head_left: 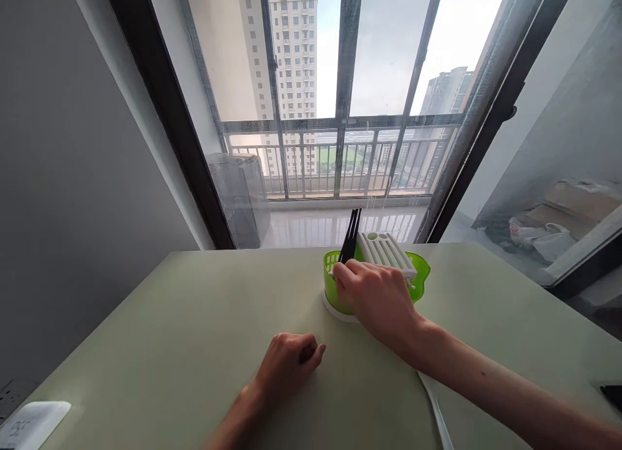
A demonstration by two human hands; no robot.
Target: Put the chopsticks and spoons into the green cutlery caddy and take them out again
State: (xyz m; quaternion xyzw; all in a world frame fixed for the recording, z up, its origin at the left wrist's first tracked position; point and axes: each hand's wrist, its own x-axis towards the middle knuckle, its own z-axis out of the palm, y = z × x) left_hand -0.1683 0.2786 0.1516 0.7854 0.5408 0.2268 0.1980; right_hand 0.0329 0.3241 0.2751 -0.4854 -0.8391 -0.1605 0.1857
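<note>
A bright green cutlery holder (422, 275) with a white slotted top (389, 252) and a white base stands near the table's far edge. Several black chopsticks (350, 236) lean upright in its left part. My right hand (376, 297) reaches over the holder's front, fingers curled down at the foot of the chopsticks. A small white bit shows by the fingertips; what they grip is hidden. My left hand (291, 359) rests on the table in front of the holder, curled into a loose fist with nothing visible in it.
Under my right forearm, a white utensil handle (437, 414) lies on the pale table (218, 307). A white device (36, 424) sits at the lower left and a black object (612, 395) at the right edge. Glass doors stand beyond the table.
</note>
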